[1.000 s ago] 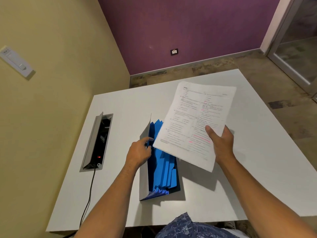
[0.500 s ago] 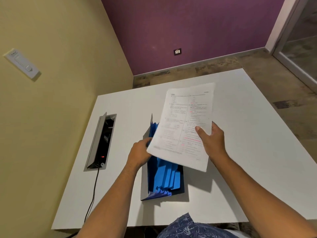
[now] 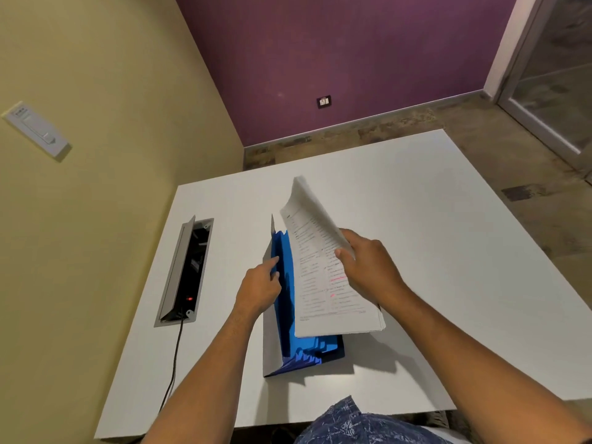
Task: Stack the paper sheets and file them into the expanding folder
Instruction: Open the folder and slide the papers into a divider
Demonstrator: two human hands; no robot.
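Observation:
A blue expanding folder (image 3: 290,318) stands open on the white table (image 3: 448,251), its grey cover flap raised on the left. My left hand (image 3: 259,288) rests against that flap and the first blue divider, fingers holding the pocket apart. My right hand (image 3: 368,267) grips a stack of printed paper sheets (image 3: 323,277) by its right edge. The stack is tilted steeply, its lower edge just above the folder's pockets and covering most of them.
An open cable box (image 3: 185,270) with a raised lid is set into the table at the left, with a black cord (image 3: 174,363) running off the near edge. A yellow wall stands close on the left. Bare table spreads to the right.
My right hand has swung the paper stack left and tipped it from nearly flat to steeply upright over the folder. My left hand has stayed at the folder's flap.

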